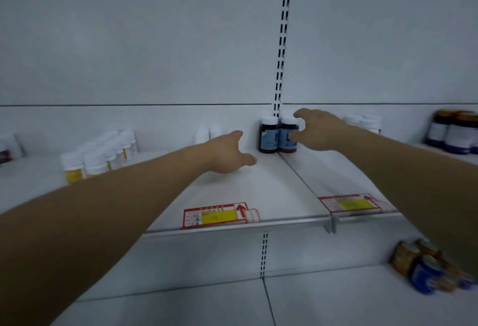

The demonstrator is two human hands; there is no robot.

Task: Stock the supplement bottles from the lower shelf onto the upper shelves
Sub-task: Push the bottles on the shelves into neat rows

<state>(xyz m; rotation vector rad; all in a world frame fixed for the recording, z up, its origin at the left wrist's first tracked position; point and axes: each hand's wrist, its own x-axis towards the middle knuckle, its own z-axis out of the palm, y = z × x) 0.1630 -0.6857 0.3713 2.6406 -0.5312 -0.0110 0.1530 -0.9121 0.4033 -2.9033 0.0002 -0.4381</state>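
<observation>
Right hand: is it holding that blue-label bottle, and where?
Cannot tell. The right hand cups the side of the right blue-label bottle, thumb by its cap; grip unclear. The left hand holds nothing.

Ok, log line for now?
left hand: open over shelf | right hand: at right bottle, grip unclear | left bottle: upright, back corner

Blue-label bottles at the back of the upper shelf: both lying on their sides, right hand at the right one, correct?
No. In the head view both blue-label bottles stand upright, side by side; the right hand is at the right one.
</observation>
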